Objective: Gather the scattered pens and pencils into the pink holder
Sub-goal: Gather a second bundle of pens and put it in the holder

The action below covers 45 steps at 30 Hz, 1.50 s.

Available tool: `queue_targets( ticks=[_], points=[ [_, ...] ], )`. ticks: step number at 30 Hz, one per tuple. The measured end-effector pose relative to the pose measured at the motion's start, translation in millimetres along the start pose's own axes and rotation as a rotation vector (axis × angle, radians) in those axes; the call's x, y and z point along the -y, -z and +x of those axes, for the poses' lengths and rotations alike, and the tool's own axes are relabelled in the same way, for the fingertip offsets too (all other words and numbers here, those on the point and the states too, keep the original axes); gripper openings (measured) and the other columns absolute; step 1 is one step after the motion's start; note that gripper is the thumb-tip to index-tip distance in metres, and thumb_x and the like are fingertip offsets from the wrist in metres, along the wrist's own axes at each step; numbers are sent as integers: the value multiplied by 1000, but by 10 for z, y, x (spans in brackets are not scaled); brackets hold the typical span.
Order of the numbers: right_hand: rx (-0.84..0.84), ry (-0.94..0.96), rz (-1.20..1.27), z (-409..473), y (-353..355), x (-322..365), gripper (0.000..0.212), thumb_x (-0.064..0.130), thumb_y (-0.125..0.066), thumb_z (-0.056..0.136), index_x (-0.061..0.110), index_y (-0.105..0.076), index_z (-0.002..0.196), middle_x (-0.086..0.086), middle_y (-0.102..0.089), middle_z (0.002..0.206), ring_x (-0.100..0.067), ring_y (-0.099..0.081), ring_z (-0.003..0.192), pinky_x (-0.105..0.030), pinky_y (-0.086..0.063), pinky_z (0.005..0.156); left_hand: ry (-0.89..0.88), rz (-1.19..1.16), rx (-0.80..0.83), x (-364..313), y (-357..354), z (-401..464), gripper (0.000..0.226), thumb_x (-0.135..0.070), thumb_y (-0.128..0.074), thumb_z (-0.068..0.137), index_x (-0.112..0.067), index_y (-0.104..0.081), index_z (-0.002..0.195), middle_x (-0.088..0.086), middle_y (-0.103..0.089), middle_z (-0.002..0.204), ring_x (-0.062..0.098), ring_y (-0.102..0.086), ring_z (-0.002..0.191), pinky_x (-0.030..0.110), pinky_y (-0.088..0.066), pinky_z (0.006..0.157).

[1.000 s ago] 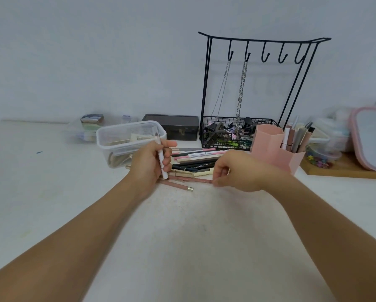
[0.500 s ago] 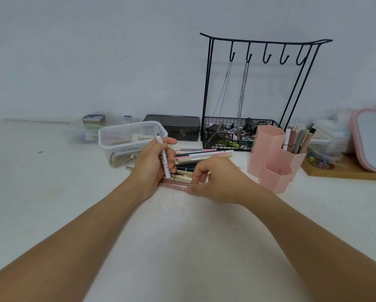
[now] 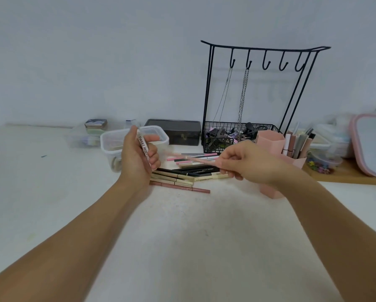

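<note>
My left hand (image 3: 139, 158) grips a white pen (image 3: 143, 147) with black lettering, held nearly upright above the table. My right hand (image 3: 246, 163) pinches a pale pink pencil (image 3: 195, 159), lifted off the table and pointing left, blurred by motion. Under and between my hands a pile of pens and pencils (image 3: 182, 174) lies on the white table, black, cream, pink and brown ones. The pink holder (image 3: 271, 141) stands right of the pile, partly behind my right hand, with several pens upright in its rear compartment.
A clear plastic tub (image 3: 110, 142) sits behind my left hand. A dark box (image 3: 174, 130) and a black wire rack (image 3: 259, 88) with hanging chains and a basket of clips stand at the back. A pink-rimmed lid (image 3: 370, 144) rests on a wooden board at far right.
My right hand has lifted from the pile with a pink pencil pinched in it and moved right. My left hand has raised the white pen higher.
</note>
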State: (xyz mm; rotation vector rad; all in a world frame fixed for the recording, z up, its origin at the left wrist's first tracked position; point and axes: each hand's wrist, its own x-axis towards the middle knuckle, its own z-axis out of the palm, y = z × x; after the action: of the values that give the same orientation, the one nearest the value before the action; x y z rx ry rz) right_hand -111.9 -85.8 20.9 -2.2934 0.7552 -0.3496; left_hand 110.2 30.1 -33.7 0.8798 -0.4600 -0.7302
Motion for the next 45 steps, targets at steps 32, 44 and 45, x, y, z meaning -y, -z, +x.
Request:
queue_targets(
  ticks=[32,44,45],
  points=[
    [-90,54,-483,246,-366,-409,9,24,-70,89,30,-63,88,15,-51,83,-14,-54,85,-31,-48,74,-399,1098,17,239,-28,-137,26,-32,-54,104,-26,-78,96,-1,-65,68,8,-56,67,12,-37,59],
    [45,24,-417,99,132,-175,2,19,-72,90,17,-71,89,-3,-68,90,-14,-57,77,-23,-42,64,-300,1236,8,220,-33,-128,32,-25,-52,104,-24,-74,81,-5,-75,79,7,-65,73,20,-40,61],
    [40,35,-377,92,151,-163,3,20,-72,90,18,-72,89,-4,-69,88,-12,-56,73,-23,-43,64,-289,1237,-4,219,-35,-132,32,-25,-51,104,-25,-72,79,-5,-74,78,8,-65,72,21,-41,60]
  ],
)
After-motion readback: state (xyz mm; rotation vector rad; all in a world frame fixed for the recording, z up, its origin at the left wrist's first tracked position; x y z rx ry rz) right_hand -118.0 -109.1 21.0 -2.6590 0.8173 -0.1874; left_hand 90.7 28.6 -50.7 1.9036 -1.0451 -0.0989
